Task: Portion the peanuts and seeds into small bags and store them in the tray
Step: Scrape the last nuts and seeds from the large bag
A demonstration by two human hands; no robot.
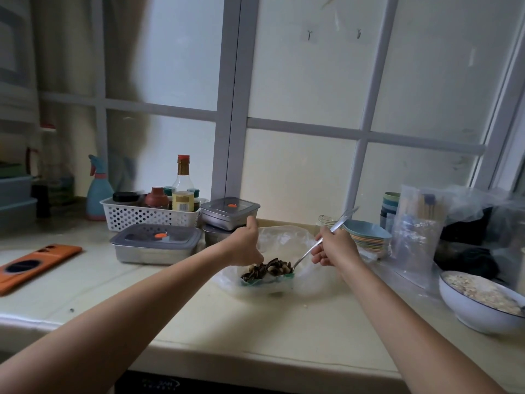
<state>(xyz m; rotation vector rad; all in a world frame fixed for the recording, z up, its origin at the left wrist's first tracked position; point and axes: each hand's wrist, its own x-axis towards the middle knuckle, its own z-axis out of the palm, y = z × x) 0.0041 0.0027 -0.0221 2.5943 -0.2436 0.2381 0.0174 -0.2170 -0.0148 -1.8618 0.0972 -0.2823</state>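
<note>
A clear plastic bag (284,240) lies open on the counter, with a heap of dark striped seeds (267,270) in it beside a green strip. My left hand (245,245) holds up the bag's left edge, thumb raised. My right hand (332,248) grips the handle of a metal spoon (308,253) whose bowl rests at the seed heap. A white bowl (466,311) of pale peanuts stands at the right. A pack of small clear bags (417,231) leans behind it.
Lidded steel containers (154,244) sit at the left of the bag, with a white basket (150,214) of bottles behind. An orange phone (34,264) lies far left. Stacked coloured plates (366,237) and cups stand at the back right. The counter's front edge runs close below.
</note>
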